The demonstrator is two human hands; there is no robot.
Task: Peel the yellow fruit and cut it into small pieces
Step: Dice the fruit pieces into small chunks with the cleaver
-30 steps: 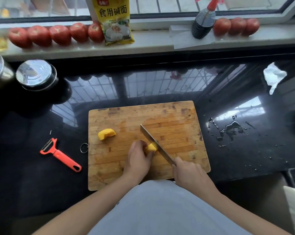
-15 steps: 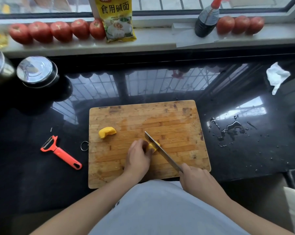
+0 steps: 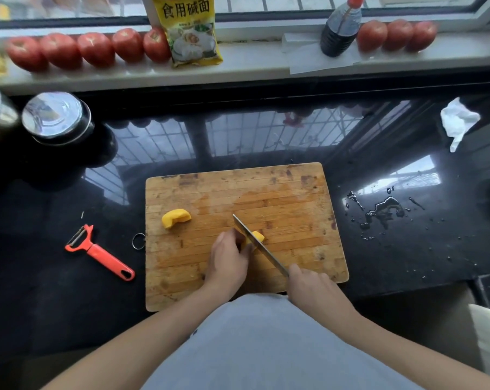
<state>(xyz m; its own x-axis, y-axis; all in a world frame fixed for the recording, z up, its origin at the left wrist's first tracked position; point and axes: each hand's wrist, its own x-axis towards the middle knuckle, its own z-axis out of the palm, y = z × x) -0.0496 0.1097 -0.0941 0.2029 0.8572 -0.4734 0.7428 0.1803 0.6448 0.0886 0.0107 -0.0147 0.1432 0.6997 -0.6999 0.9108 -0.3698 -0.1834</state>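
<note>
Bare forearms with no sleeves showing, left hand [image 3: 229, 260], right hand [image 3: 311, 285], pale grey garment [image 3: 266, 347] over the torso

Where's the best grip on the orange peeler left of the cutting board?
Take the orange peeler by its straight handle, probably mid-length, coming from above with fingers across its width. It lies flat on the black counter, blade head at the far-left end, hang-hole end nearer the person. The handle runs diagonally and nothing touches it, so both sides look free.
</note>
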